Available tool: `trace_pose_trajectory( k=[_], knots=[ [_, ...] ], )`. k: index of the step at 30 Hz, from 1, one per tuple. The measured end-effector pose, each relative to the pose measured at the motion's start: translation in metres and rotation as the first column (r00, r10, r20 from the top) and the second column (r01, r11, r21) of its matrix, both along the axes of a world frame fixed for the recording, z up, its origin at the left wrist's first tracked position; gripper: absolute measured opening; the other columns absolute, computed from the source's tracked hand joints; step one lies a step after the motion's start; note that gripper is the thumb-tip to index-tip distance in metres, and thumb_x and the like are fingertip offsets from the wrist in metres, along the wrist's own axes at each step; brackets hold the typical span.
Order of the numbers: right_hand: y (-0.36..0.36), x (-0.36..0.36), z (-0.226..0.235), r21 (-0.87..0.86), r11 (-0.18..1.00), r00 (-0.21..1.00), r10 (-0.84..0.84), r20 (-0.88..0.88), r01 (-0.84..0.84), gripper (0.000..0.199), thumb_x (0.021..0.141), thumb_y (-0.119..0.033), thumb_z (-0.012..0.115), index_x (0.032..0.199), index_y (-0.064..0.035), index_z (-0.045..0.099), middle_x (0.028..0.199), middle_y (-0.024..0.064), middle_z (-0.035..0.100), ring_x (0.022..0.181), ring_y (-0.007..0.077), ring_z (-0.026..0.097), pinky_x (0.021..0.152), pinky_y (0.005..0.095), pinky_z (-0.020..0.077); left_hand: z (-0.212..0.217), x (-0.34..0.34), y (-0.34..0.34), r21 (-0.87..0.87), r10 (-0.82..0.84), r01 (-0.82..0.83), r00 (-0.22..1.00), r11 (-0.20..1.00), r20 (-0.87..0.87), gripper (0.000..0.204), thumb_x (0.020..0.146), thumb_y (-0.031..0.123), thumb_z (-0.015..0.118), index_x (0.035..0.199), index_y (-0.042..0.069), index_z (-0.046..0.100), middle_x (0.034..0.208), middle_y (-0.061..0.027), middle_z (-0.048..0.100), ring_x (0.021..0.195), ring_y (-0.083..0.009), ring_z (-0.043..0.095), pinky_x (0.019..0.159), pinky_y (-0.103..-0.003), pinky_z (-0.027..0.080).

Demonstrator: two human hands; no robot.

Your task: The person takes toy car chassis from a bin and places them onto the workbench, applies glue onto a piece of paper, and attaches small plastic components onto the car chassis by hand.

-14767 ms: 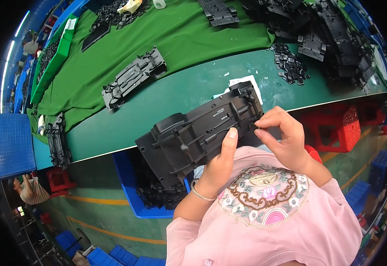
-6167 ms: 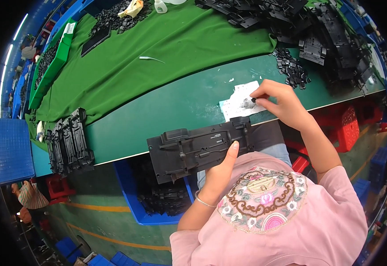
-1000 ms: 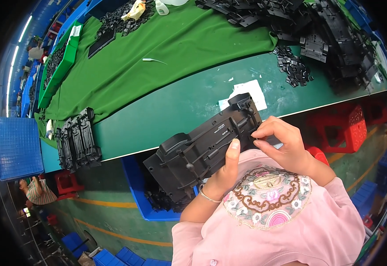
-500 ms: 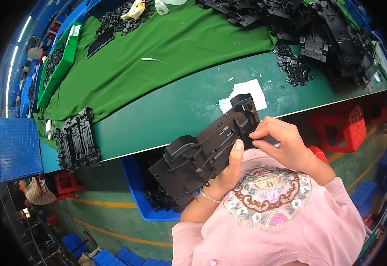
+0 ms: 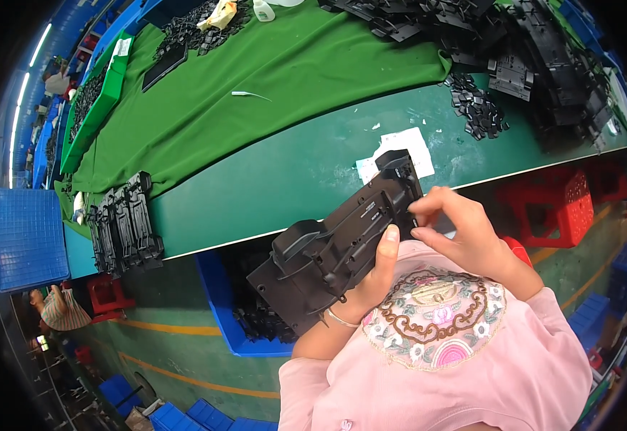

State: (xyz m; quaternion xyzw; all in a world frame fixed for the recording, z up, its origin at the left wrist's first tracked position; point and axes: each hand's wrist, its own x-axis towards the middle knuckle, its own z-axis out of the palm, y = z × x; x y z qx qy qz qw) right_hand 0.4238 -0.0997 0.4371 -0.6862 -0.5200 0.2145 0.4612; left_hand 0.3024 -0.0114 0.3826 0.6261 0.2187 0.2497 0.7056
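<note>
I hold a long black plastic toy-car chassis [image 5: 335, 248] tilted up in front of my chest, its underside facing me. My left hand [image 5: 375, 270] grips it from below, thumb laid on its side. The fingertips of my right hand [image 5: 458, 231] pinch at the chassis's upper right end, close to the table edge. A white paper sheet [image 5: 398, 149] lies on the dark green table [image 5: 277, 183] just beyond that end.
A stack of black chassis parts [image 5: 123, 223] sits at the table's left end. A heap of black parts [image 5: 529, 54] fills the far right. Small black clips [image 5: 475, 108] lie near the heap. A blue bin [image 5: 245, 316] of parts stands under the table, red crates [image 5: 561, 205] to the right.
The chassis has tipped steeper, its left end dropping toward my lap. My right fingers have stayed at its upper end.
</note>
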Motion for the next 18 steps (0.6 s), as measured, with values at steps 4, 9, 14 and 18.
trace_pose_trajectory(
  k=[4, 9, 14, 18],
  knots=[
    [-0.01, 0.009, -0.005, 0.034, 0.979, 0.928, -0.177, -0.328, 0.199, 0.032, 0.068, 0.001, 0.058, 0.096, -0.002, 0.042, 0.069, 0.0014, 0.048, 0.062, 0.0062, 0.047, 0.058, 0.0191, 0.0387, 0.01, -0.006, 0.001, 0.041, 0.039, -0.038, 0.999, 0.998, -0.016, 0.024, 0.079, 0.015, 0.045, 0.095, -0.002, 0.047, 0.086, -0.0089, 0.051, 0.078, -0.018, 0.048, 0.07, -0.03, 0.039],
    [-0.002, 0.021, -0.019, -0.033, 0.978, 0.735, -0.176, -0.654, 0.205, 0.025, 0.077, -0.004, 0.05, 0.1, -0.0012, 0.041, 0.073, -0.0005, 0.044, 0.068, 0.005, 0.044, 0.061, 0.018, 0.0373, 0.03, 0.0, 0.0, -0.128, 0.034, -0.03, 0.999, 0.991, 0.029, 0.025, 0.08, 0.014, 0.044, 0.097, -0.002, 0.048, 0.093, -0.0068, 0.05, 0.084, -0.0165, 0.048, 0.075, -0.03, 0.039],
    [0.005, 0.021, -0.019, -0.044, 0.998, 0.508, -0.055, -0.859, 0.034, 0.027, 0.079, -0.014, 0.047, 0.101, 0.0002, 0.04, 0.091, 0.0032, 0.05, 0.08, 0.0072, 0.049, 0.071, 0.0195, 0.0387, 0.04, 0.0, 0.001, -0.141, -0.083, 0.08, 0.996, 0.987, -0.018, 0.025, 0.078, 0.016, 0.051, 0.098, 0.001, 0.049, 0.092, -0.0054, 0.051, 0.082, -0.0146, 0.049, 0.073, -0.027, 0.04],
    [0.006, 0.031, -0.023, 0.053, 0.998, 0.477, 0.034, -0.878, 0.027, 0.02, 0.08, -0.012, 0.045, 0.097, -0.0007, 0.043, 0.088, 0.0038, 0.053, 0.08, 0.0061, 0.049, 0.07, 0.0194, 0.0392, 0.016, -0.037, 0.025, -0.135, -0.096, 0.079, 0.987, 0.988, -0.132, 0.033, 0.074, 0.018, 0.056, 0.101, 0.001, 0.046, 0.098, -0.0079, 0.051, 0.089, -0.018, 0.048, 0.081, -0.029, 0.037]
  ],
)
